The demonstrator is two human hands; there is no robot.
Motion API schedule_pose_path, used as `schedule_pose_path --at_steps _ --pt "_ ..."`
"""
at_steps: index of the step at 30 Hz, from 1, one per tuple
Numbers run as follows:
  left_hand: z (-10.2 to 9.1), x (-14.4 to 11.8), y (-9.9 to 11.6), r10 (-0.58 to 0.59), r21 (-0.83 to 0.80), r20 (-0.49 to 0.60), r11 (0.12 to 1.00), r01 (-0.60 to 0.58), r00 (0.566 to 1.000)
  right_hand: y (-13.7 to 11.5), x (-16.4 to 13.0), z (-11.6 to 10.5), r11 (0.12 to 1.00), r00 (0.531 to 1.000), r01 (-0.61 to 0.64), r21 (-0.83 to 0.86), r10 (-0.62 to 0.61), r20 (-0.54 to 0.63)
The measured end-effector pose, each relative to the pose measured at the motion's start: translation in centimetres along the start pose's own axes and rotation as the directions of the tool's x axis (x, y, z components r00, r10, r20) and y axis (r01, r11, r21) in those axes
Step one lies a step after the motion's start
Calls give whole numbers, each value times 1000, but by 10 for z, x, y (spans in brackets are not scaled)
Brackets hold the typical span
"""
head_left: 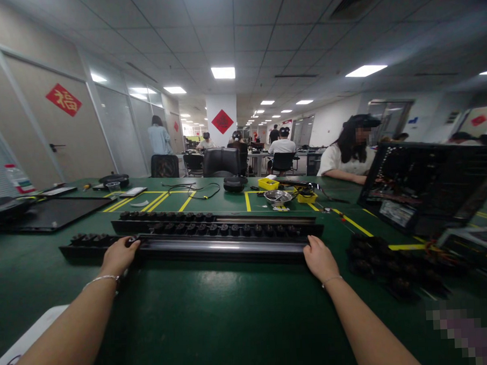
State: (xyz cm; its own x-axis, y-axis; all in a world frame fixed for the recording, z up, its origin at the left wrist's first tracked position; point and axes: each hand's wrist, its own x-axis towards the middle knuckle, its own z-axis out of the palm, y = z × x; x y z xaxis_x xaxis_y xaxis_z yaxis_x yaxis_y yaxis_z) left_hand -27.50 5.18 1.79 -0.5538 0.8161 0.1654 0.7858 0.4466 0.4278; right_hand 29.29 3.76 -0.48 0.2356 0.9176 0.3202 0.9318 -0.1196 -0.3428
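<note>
A long, glossy black roller (222, 247) lies crosswise in front of me, along the near side of a black rail (75, 252). My left hand (119, 255) is closed on its left end, thumb and fingers pinching. At the other end, my right hand (320, 259) grips the roller with its fingers bent over the tip. Whether the roller rests in the rail or just above it, I cannot tell. Rows of small black wheel-like pieces (235, 230) stand behind the roller. Farther back runs a second black rail (265, 221) with similar pieces on its left part.
A heap of black wheel-like parts (392, 265) lies at the right, near an open computer case (429, 185). Behind are a metal bowl (278, 197), a yellow tray (268, 184) and black cables (195, 190). A flat black panel (63, 213) lies left. A co-worker (349, 151) sits across the table.
</note>
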Motion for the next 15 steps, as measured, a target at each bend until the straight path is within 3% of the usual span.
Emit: schedule_pose_path --at_steps 15 --pt "9 -7 4 26 44 -16 999 -25 1000 -2 -2 -2 1000 1000 0 6 0 5"
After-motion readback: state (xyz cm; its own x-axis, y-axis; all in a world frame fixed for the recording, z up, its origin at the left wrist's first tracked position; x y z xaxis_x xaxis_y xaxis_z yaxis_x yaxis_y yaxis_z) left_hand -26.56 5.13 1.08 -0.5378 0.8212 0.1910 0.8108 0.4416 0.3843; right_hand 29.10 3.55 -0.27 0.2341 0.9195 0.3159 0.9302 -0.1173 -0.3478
